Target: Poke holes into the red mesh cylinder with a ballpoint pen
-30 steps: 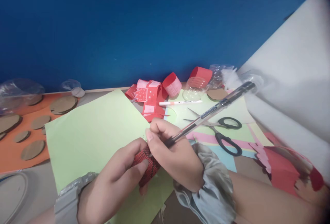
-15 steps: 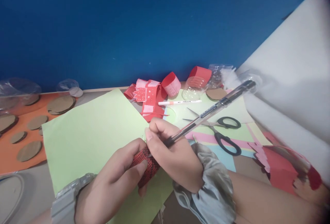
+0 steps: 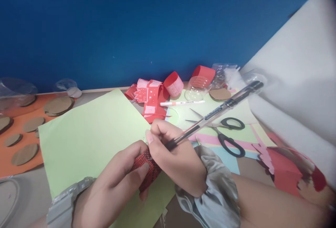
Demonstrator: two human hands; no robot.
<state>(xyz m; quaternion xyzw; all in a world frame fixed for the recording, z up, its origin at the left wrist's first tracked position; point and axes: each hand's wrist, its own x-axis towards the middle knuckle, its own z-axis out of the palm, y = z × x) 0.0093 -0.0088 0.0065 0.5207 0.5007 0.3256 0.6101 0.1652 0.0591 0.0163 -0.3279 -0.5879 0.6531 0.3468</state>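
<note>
A black gel pen point(image 3: 215, 112) with a clear barrel slants up to the right out of my right hand point(image 3: 173, 151), whose fingers are closed around its lower end. The pen's tip is hidden behind my fingers. My left hand point(image 3: 115, 179) pinches a small red paper piece point(image 3: 149, 170) covered in a dark crosshatch pattern. Both hands meet over this piece, so part of it is covered. Beneath them lies a light green paper sheet point(image 3: 91, 130).
Black-handled scissors point(image 3: 223, 133) lie partly opened on coloured papers at right, near a white marker point(image 3: 181, 103). Red paper cut-outs point(image 3: 153, 95) and clear plastic cups point(image 3: 198, 88) stand behind. Cardboard discs point(image 3: 59, 105) rest on orange paper point(image 3: 18, 119) at left. A blue wall rises behind.
Both hands keep almost the same pose on the red paper and the pen. The surroundings, mostly at the left, have shifted slightly leftward in view.
</note>
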